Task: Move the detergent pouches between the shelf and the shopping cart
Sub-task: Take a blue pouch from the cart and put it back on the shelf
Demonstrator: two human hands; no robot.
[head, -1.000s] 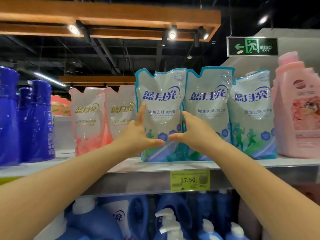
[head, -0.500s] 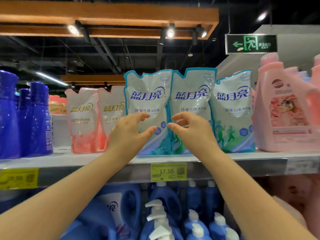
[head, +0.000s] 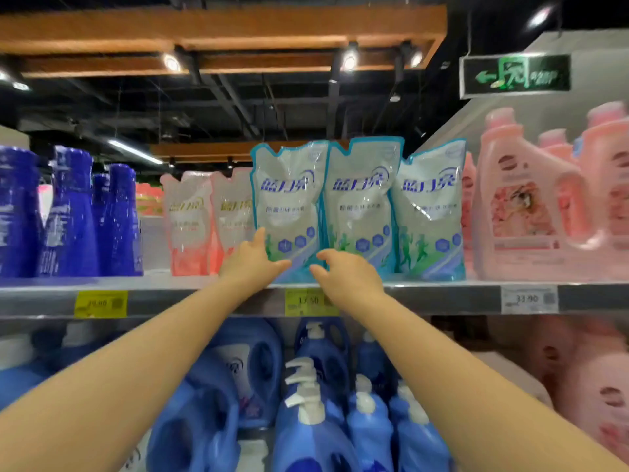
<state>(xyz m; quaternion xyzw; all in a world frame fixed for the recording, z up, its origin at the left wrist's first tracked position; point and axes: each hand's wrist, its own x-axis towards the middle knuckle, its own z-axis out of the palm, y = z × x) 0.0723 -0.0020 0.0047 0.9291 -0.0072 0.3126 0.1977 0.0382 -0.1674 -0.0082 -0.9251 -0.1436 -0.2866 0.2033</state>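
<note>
Three blue-and-white detergent pouches stand upright side by side on the grey shelf (head: 442, 291): a left pouch (head: 289, 202), a middle pouch (head: 360, 206) and a right pouch (head: 430, 212). My left hand (head: 250, 264) is at the lower left of the left pouch, with thumb and forefinger spread and nothing in its grasp. My right hand (head: 347, 275) hangs in front of the seam between the left and middle pouches, its fingers loosely bent and empty. The shopping cart is out of view.
Two pink pouches (head: 207, 223) stand left of the blue ones, with dark blue bottles (head: 68, 216) further left. Big pink jugs (head: 531, 206) fill the shelf's right end. Blue pump bottles (head: 306, 403) crowd the lower shelf. Yellow price tags (head: 309, 301) hang on the shelf edge.
Both hands have let go of the left blue pouch, which stays standing on the shelf, and have dropped lower toward the shelf edge. The view has pulled back.
</note>
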